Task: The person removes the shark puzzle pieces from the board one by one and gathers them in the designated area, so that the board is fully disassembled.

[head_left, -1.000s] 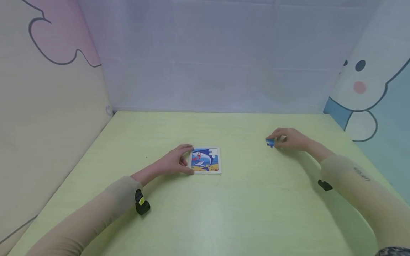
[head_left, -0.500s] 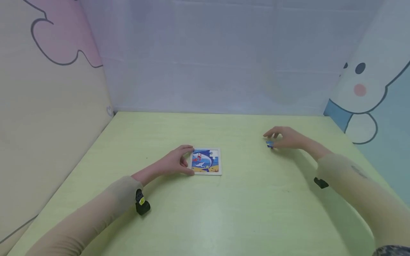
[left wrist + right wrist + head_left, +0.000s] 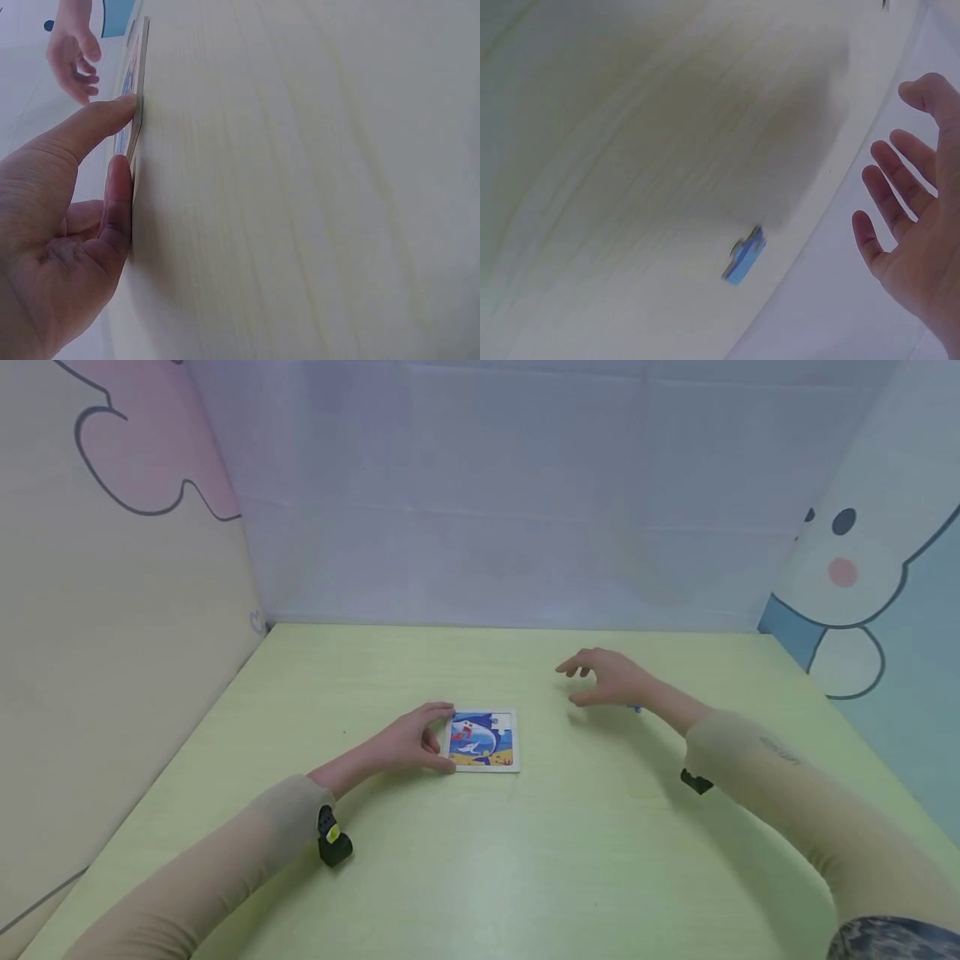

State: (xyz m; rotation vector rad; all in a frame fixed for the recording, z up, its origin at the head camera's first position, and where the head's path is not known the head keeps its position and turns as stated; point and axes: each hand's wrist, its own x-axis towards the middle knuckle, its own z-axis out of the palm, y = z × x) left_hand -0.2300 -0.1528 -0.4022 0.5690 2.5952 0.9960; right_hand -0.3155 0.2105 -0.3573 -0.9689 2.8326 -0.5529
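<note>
A small framed jigsaw puzzle point(image 3: 483, 742) with a dolphin picture lies flat on the table. A pale gap shows near its upper right corner. My left hand point(image 3: 408, 742) holds the frame's left side, thumb at the near corner and fingers at the far corner; in the left wrist view the thumb point(image 3: 112, 112) presses on its edge. To the right of the puzzle, my right hand point(image 3: 611, 678) hovers above the table with spread fingers and nothing in them. A loose blue puzzle piece point(image 3: 746, 256) lies on the table, mostly hidden behind that hand in the head view.
The pale yellow-green table point(image 3: 525, 852) meets a plain whitish curtain point(image 3: 487, 502) along its back edge. Printed cartoon panels stand at the left and right. A small black wrist camera point(image 3: 333, 843) hangs beneath the left sleeve, and another point(image 3: 696, 781) beneath the right.
My right hand has let go of the blue puzzle piece, leaving it on the table, and moved left towards the puzzle. The left hand stays at the frame.
</note>
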